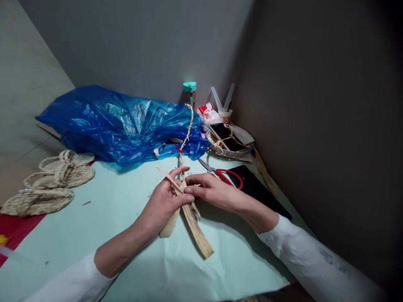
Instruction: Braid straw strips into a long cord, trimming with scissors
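Observation:
Both hands meet at the lower end of a braided cord (189,130) of pale dried plant fibre, which has a red tie (179,149) around it and runs up against the blue bag. My left hand (163,199) is closed on flat dried fibre strips (198,233), its thumb pressing across them. My right hand (214,191) pinches at the same crossing point with thumb and forefinger. One strip's narrow tip sticks up left of the cord; wider ends hang below the hands. Exactly which strand sits in the right fingertips is partly hidden.
A blue plastic bag (126,126) lies behind the hands. Red-handled scissors (231,178) rest by a black flat object (260,193) at right. Woven sandals (40,199) stand at left. A basket (231,153) holding a phone (225,136), and a green-lidded bottle (189,87), stand at the back.

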Motion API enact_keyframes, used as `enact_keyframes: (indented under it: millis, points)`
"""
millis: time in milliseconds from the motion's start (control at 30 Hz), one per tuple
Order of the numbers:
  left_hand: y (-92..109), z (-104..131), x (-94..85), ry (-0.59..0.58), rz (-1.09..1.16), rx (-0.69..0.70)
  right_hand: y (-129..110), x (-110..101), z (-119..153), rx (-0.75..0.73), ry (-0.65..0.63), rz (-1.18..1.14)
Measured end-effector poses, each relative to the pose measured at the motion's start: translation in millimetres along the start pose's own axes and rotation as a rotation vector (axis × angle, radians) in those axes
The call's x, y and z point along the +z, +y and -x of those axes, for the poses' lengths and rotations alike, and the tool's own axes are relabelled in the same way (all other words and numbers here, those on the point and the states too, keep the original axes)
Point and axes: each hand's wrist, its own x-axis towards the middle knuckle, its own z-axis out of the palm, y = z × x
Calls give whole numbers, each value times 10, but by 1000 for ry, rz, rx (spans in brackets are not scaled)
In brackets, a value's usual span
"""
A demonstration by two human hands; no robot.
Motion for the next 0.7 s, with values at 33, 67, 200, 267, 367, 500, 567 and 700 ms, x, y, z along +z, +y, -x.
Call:
enact_keyframes:
  millis: [33, 67, 200, 267, 367, 500, 567, 700]
  points:
    - [0, -2, 2, -5, 6, -14, 11, -8, 8, 4, -21, 2]
    - [3, -4, 2, -4, 9, -29, 20, -13, 16, 11, -46, -3]
    - [27, -6, -5, 28, 8, -87, 36, -7, 45, 64, -67, -73]
    - [38, -5, -7, 41, 7, -102, 34, 19, 47, 113, -30, -144]
    - [47, -7, 11, 53, -14, -106, 19, 74, 40, 174, 34, -295]
    - [36, 2, 50, 91, -77, -69, 2, 146, 40, 107, 216, -285]
    - [11, 16, 47, 85, -126, -36, -3, 178, 45, 34, 262, -221]
    - [-41, 42, 18, 91, -317, 22, -25, 222, 41, -45, 163, -260]
